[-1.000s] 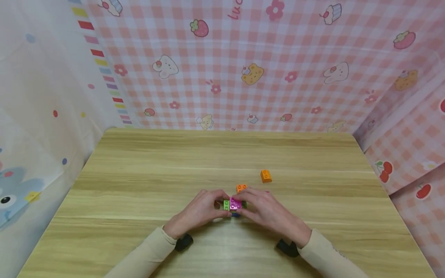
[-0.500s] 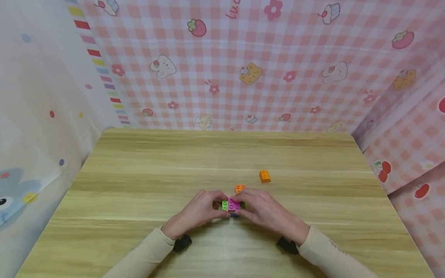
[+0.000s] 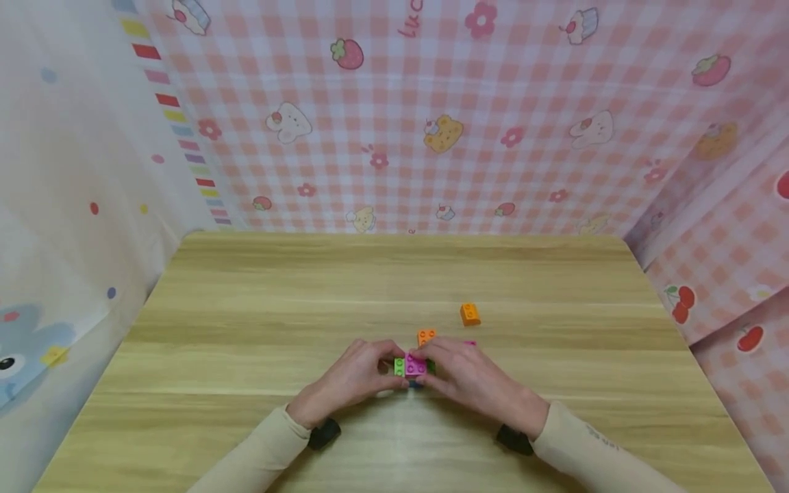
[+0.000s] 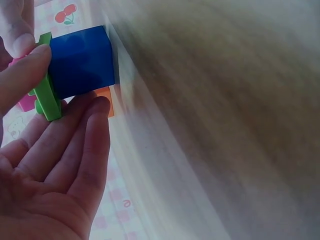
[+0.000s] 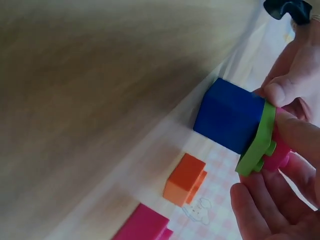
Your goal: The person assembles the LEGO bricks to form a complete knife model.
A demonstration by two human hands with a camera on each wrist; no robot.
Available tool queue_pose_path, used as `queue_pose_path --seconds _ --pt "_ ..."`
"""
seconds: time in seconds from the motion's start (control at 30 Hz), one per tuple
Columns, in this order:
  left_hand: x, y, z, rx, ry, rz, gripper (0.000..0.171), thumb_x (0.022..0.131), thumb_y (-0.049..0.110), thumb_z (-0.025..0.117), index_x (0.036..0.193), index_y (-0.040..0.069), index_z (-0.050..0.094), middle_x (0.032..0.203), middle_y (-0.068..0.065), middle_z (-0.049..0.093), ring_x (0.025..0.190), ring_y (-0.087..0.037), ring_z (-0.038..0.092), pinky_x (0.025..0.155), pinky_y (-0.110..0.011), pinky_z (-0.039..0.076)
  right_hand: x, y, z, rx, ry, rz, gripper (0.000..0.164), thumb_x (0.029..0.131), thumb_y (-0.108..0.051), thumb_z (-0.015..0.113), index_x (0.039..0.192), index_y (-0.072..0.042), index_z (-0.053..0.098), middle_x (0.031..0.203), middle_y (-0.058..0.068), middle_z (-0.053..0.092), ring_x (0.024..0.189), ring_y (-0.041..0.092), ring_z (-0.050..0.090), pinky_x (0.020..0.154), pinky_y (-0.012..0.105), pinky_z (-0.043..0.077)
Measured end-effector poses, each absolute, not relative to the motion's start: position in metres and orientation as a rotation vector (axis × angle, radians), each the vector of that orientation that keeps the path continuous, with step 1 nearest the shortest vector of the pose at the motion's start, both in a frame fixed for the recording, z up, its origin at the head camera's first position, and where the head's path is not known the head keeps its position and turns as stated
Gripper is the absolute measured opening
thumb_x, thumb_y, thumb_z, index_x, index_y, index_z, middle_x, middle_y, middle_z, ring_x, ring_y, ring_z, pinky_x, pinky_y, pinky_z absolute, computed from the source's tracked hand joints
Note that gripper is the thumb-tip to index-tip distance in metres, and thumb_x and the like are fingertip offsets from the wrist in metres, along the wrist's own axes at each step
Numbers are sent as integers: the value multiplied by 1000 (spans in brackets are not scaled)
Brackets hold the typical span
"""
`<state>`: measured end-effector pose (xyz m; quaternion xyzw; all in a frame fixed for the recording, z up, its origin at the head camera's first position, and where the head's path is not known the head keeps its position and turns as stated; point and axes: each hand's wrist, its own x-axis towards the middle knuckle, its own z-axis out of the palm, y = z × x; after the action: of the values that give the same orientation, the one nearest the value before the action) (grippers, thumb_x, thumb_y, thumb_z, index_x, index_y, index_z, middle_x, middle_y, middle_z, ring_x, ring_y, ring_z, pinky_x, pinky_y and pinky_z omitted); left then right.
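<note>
Left hand (image 3: 353, 374) clamped on green block (image 3: 399, 367); right hand (image 3: 473, 371) pinches pink block (image 3: 415, 366) on top of green one; blue block (image 4: 82, 60) underneath, all between hands at worktop (image 3: 277, 287); near orange block (image 3: 427, 336) just beyond right hand, far orange block (image 3: 470, 314) apart

Left fingers (image 3: 386, 348) opposite right fingers (image 3: 435, 348) (wrists (image 3: 301, 409) apart)

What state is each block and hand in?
Blue block: stacked, lowest.
Green plate: stacked, middle, studs up.
Stacked pink brick: topmost, studs up.
Near orange brick: loose, studs up.
Far orange brick: loose, studs up.
Other pink brick: loose, studs up.
Left hand: pinches green plate.
Right hand: pinches stacked pink brick.
</note>
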<state>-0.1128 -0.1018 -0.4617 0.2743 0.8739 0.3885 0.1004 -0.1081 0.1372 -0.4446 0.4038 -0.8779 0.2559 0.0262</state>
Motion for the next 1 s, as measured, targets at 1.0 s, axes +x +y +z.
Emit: queue_pose_path --seconds 1.0 --pt "-109 -101 -455 765 2599 1131 48 87 36 85 126 13 69 121 -3 74 110 -20 69 96 -41 57 -121 208 -449 940 -3043 842 61 93 -30 79 145 -5 58 147 13 59 136 35 54 112 57 43"
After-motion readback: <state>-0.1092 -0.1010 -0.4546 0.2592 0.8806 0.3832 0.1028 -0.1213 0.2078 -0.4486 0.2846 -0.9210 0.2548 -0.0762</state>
